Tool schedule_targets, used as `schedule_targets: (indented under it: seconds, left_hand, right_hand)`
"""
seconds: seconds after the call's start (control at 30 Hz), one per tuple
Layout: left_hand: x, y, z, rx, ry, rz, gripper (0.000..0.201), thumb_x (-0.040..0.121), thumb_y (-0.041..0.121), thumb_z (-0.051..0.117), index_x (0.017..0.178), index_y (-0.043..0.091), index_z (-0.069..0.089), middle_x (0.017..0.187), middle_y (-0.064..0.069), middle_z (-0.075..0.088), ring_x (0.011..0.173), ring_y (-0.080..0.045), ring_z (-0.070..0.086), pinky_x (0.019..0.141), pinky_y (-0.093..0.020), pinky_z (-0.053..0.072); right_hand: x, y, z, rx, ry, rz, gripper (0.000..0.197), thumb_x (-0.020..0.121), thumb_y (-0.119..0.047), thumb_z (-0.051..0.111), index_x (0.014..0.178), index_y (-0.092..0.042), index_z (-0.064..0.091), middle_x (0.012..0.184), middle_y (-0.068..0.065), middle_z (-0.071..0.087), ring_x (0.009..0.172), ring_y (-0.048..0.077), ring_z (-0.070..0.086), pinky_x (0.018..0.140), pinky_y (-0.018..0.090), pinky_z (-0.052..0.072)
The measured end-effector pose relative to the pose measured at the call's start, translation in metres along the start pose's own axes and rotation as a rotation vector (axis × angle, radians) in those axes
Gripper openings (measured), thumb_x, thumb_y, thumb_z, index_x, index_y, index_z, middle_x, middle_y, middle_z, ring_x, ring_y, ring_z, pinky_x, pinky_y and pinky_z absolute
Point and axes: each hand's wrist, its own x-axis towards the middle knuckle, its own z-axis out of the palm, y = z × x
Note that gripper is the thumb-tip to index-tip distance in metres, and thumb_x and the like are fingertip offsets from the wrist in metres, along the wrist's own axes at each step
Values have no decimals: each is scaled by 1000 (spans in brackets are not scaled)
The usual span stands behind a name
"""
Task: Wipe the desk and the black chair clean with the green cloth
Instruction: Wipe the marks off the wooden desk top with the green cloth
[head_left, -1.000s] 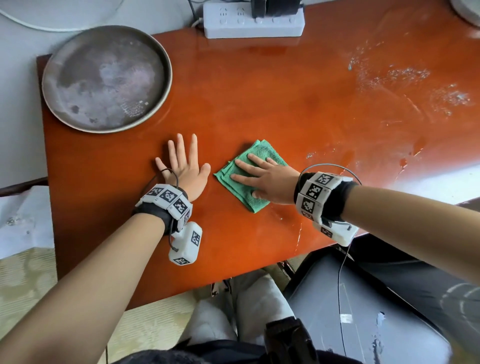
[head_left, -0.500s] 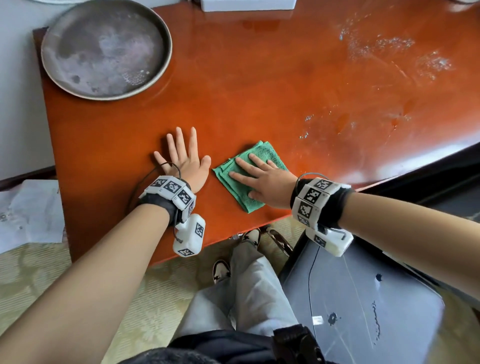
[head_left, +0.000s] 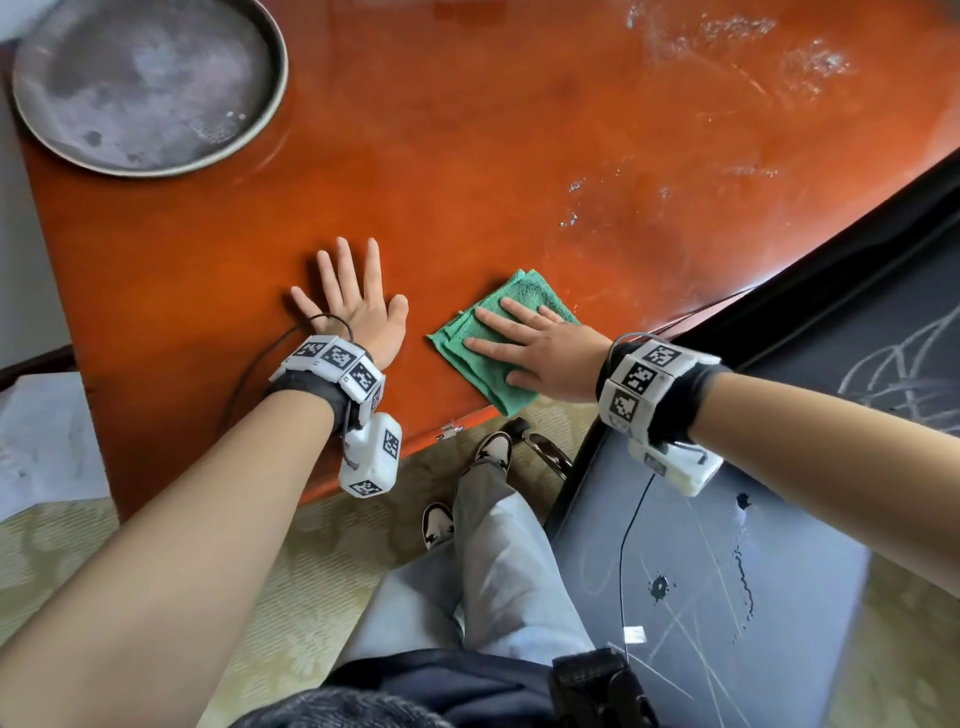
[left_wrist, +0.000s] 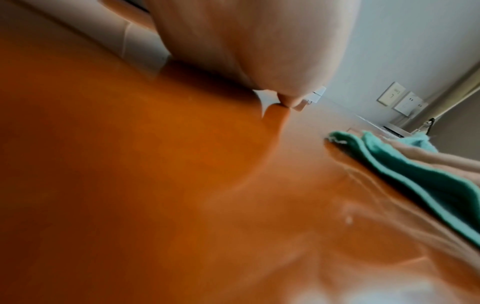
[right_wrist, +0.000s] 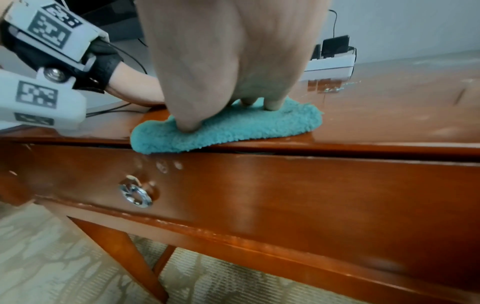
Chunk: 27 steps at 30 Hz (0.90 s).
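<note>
The folded green cloth (head_left: 475, 358) (right_wrist: 233, 127) (left_wrist: 405, 164) lies on the glossy red-brown desk (head_left: 467, 156) at its front edge, one corner hanging just over it. My right hand (head_left: 530, 348) (right_wrist: 228, 61) presses flat on the cloth with straight fingers. My left hand (head_left: 353, 301) lies flat on the bare desk just left of the cloth, fingers spread. The black chair (head_left: 727, 571) stands at the lower right beside the desk, its seat marked with pale scratches and dark spots. Whitish smears (head_left: 727, 47) show on the desk's far right.
A round grey metal tray (head_left: 145, 83) sits on the desk's far left corner. A white power strip (right_wrist: 330, 63) stands at the back edge. The drawer front carries a metal ring pull (right_wrist: 136, 195). My legs and shoes (head_left: 493, 452) are on the patterned carpet below.
My right hand has drawn the cloth toward the desk's front edge, so a corner now overhangs it. The left hand has stayed flat. My view has tilted down, showing more of the chair.
</note>
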Motion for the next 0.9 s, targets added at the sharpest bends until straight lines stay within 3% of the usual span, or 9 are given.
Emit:
schedule_targets:
  seconds: [0.23,0.53,0.7,0.8,0.9]
  left_hand:
    - [1,1,1,-11,6,-16,63,100,36,24,151,28,-13,158,-4,-19,145,-23,-19,110,-58,-12]
    - [1,2,1,1,-2,-27,63,100,38,22,150,29,-15,158,-5,-20,145,-24,-20,110,-59,-12]
    - [1,2,0,-2,-9,-31,63,100,39,22,150,28,-15,158,-4,-20,144,-24,-20,111,-58,-12]
    - [1,2,0,-4,-8,-27,63,100,39,22,150,28,-14,158,-4,-20,145,-24,-20,111,-58,-12]
    - [1,2,1,-7,-3,-27,62,100,39,22,150,29,-13,158,-4,-20,145,-23,-20,111,-59,-12]
  right_hand:
    - [-10,44,-4,-46,-54,7,60,103,-33,26,144,-40,-17,155,-8,-25,144,20,-17,118,39,1]
    - [-19,106,-10,13,-2,278,59,103,-28,26,147,-34,-14,157,-2,-18,146,26,-7,118,42,12]
    - [-21,108,-6,137,117,416,57,103,-22,28,150,-22,-4,159,6,-7,145,34,1,116,40,3]
    - [-19,93,-2,317,177,529,57,103,-24,31,151,-30,0,159,4,-6,144,36,-1,117,45,10]
    - [-12,78,2,446,165,585,56,102,-29,30,151,-31,2,159,3,-9,144,37,-6,117,48,9]
